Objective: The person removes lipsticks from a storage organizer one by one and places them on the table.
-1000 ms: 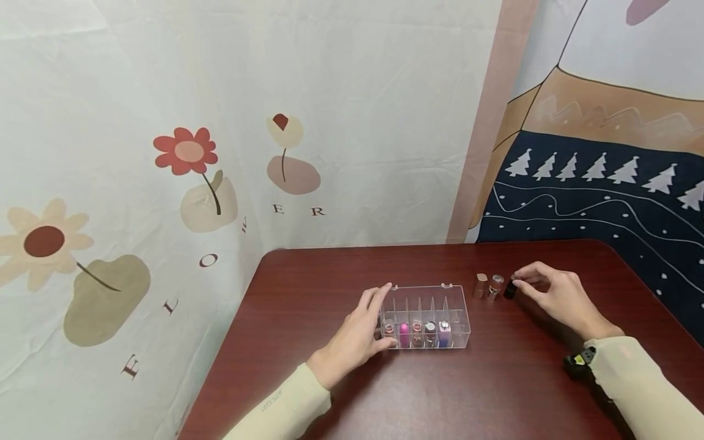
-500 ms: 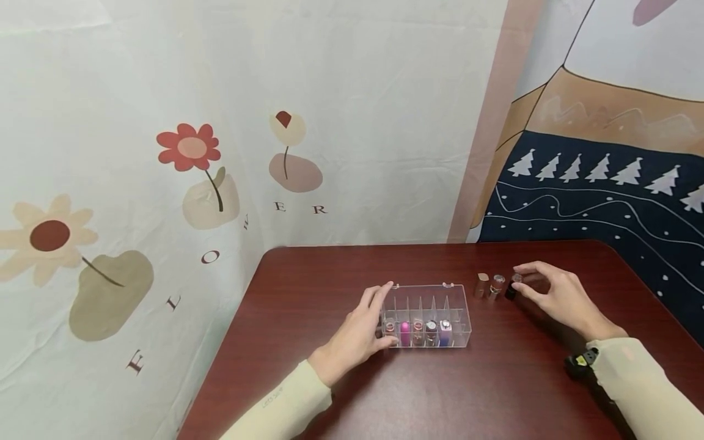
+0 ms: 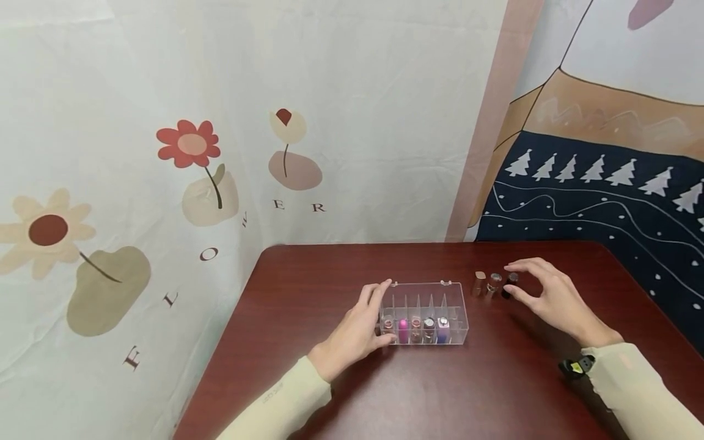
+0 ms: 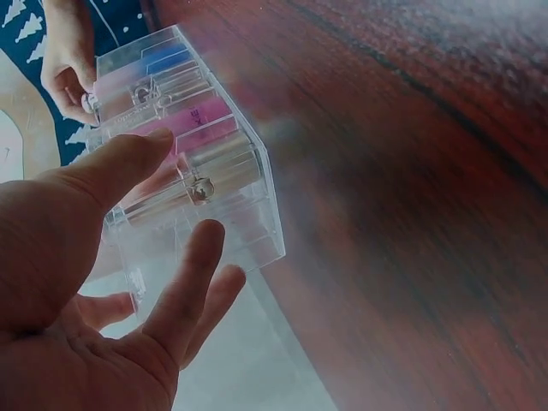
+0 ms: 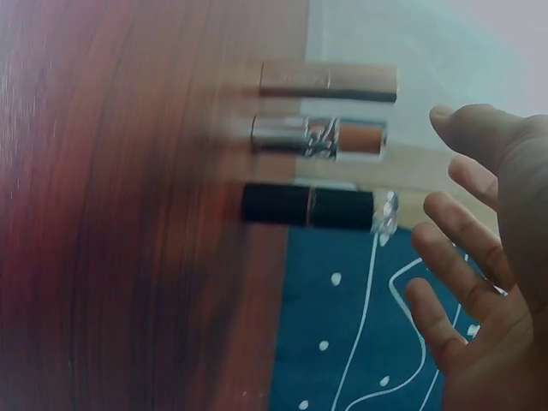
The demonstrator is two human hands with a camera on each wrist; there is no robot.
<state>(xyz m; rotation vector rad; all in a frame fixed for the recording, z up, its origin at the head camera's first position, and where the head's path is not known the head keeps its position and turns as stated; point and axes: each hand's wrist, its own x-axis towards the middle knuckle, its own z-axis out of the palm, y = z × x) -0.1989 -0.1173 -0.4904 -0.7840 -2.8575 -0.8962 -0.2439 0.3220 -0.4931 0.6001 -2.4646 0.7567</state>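
My left hand (image 3: 352, 333) holds a clear divided box (image 3: 459, 336) by its left end, thumb at the front and a finger at the back corner. In the left wrist view, the thumb lies across the box front (image 4: 265, 197). Several upright tubes fill its front row, among them a pink one (image 3: 404, 332) and a purple-blue one (image 3: 442, 331). Beyond the box, my right hand (image 3: 561, 299) hovers with thumb and fingers apart beside a black lipstick (image 5: 282, 205) with a clear faceted top. The right wrist view shows a gap between hand and lipstick.
Left of the black lipstick stand a silver-and-clear lipstick (image 5: 278, 135) and a rose-gold lipstick (image 5: 291, 79), both upright. All rest on a dark red wooden table (image 3: 429, 391). A printed cloth (image 3: 357, 122) hangs behind, with a navy tree-patterned cloth (image 3: 583, 208) at the right.
My right thumb and fingers have come away from the black lipstick's top and spread apart, leaving it standing. The left hand keeps its place on the box.
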